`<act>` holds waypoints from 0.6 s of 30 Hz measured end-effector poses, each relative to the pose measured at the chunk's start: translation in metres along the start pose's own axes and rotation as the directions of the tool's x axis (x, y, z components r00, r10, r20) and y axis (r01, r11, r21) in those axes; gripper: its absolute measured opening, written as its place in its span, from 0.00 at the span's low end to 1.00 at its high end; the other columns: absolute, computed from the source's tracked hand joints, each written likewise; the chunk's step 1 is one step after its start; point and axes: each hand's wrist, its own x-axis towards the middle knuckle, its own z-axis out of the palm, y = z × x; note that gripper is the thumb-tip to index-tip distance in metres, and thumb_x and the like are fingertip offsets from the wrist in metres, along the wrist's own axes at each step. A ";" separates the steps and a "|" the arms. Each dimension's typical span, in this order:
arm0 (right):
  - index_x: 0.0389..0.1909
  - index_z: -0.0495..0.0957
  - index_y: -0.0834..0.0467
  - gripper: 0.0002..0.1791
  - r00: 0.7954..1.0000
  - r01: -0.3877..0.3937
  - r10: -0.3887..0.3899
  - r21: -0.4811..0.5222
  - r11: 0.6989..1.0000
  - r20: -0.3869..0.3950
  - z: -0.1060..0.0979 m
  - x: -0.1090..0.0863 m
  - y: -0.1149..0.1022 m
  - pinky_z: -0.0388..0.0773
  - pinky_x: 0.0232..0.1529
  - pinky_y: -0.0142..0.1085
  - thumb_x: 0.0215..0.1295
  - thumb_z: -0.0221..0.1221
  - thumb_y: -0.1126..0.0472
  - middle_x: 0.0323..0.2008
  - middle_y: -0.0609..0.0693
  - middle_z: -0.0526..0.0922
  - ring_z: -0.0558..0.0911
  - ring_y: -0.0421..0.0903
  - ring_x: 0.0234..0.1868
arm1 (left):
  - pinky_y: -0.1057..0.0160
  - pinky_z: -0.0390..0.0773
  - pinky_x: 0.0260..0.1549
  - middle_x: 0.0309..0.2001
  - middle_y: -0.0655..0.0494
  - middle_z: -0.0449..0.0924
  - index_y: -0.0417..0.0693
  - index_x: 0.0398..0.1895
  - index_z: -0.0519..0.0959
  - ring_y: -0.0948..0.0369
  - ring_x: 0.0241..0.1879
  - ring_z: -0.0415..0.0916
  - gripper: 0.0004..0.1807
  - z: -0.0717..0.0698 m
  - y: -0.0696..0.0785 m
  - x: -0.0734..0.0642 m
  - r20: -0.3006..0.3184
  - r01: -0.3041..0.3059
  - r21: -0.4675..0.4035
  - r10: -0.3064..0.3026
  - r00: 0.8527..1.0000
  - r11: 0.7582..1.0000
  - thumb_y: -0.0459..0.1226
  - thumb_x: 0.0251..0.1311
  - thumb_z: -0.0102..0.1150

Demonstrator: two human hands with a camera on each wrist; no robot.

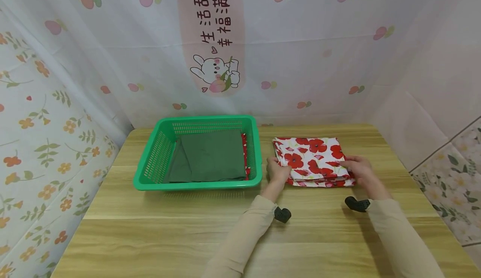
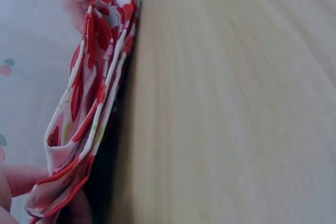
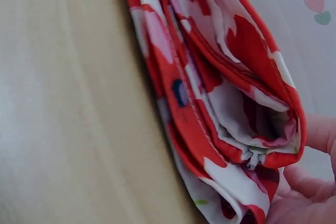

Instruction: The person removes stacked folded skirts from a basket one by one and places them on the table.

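Note:
A folded red-and-white floral cloth (image 1: 317,159), several layers thick, lies at the right of the table. My left hand (image 1: 278,173) grips its left edge, thumb on top. At the opposite edge my right hand (image 1: 362,171) pinches the layers between thumb and fingers. In the left wrist view the cloth (image 2: 86,93) shows its stacked folds, with fingers at both ends. A small zipper pull (image 3: 254,160) shows on the folded edge in the right wrist view, beside the right fingers (image 3: 307,182).
A green plastic basket (image 1: 197,185) stands left of the cloth. Inside are folded dark green fabric (image 1: 216,157) and a strip of red floral cloth (image 1: 246,161). Patterned curtains (image 1: 319,61) hang behind the wooden table (image 1: 180,232) and along its sides.

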 end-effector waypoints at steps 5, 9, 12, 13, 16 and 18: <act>0.66 0.53 0.71 0.36 0.994 0.018 -0.024 -0.061 0.998 -0.107 0.006 -0.001 0.003 0.69 0.45 0.37 0.64 0.56 0.57 0.65 0.70 0.57 0.65 0.59 0.57 | 0.56 0.74 0.35 0.41 0.49 0.73 0.46 0.46 0.65 0.53 0.38 0.72 0.29 0.000 -0.003 0.001 0.021 -0.063 0.147 0.061 0.998 0.987 0.24 0.39 0.65; 0.63 0.58 0.72 0.32 0.984 0.066 -0.093 -0.174 0.983 -0.150 0.010 -0.004 0.002 0.69 0.44 0.39 0.64 0.55 0.58 0.60 0.70 0.63 0.67 0.59 0.54 | 0.54 0.76 0.35 0.44 0.46 0.72 0.44 0.52 0.64 0.51 0.42 0.73 0.34 -0.001 -0.003 -0.001 0.056 -0.155 0.316 0.145 0.988 0.936 0.27 0.39 0.69; 0.60 0.61 0.73 0.29 0.972 0.117 -0.163 -0.256 0.960 -0.168 0.013 -0.006 0.001 0.69 0.44 0.42 0.63 0.56 0.60 0.55 0.70 0.67 0.69 0.61 0.51 | 0.54 0.75 0.37 0.42 0.47 0.70 0.43 0.50 0.65 0.51 0.44 0.72 0.33 0.000 -0.002 -0.003 0.076 -0.215 0.465 0.203 0.976 0.859 0.32 0.38 0.71; 0.58 0.62 0.74 0.28 0.968 0.130 -0.182 -0.276 0.952 -0.172 0.014 -0.007 0.000 0.69 0.44 0.44 0.63 0.56 0.61 0.54 0.71 0.67 0.69 0.61 0.51 | 0.54 0.75 0.39 0.42 0.47 0.69 0.43 0.49 0.66 0.51 0.44 0.71 0.32 0.001 -0.003 -0.003 0.077 -0.225 0.506 0.216 0.973 0.833 0.33 0.38 0.72; 0.56 0.64 0.75 0.26 0.957 0.159 -0.225 -0.317 0.935 -0.182 0.017 -0.008 0.001 0.68 0.47 0.48 0.61 0.57 0.64 0.51 0.72 0.68 0.69 0.62 0.49 | 0.54 0.72 0.43 0.41 0.48 0.68 0.43 0.45 0.69 0.52 0.45 0.68 0.29 0.002 -0.004 -0.003 0.063 -0.238 0.602 0.252 0.966 0.762 0.36 0.38 0.73; 0.56 0.64 0.75 0.26 0.957 0.162 -0.228 -0.318 0.934 -0.182 0.018 -0.009 0.001 0.68 0.47 0.49 0.62 0.56 0.64 0.52 0.72 0.68 0.68 0.62 0.49 | 0.53 0.70 0.45 0.42 0.47 0.68 0.43 0.44 0.70 0.52 0.46 0.67 0.28 0.003 -0.004 -0.003 0.052 -0.236 0.638 0.266 0.963 0.732 0.37 0.38 0.73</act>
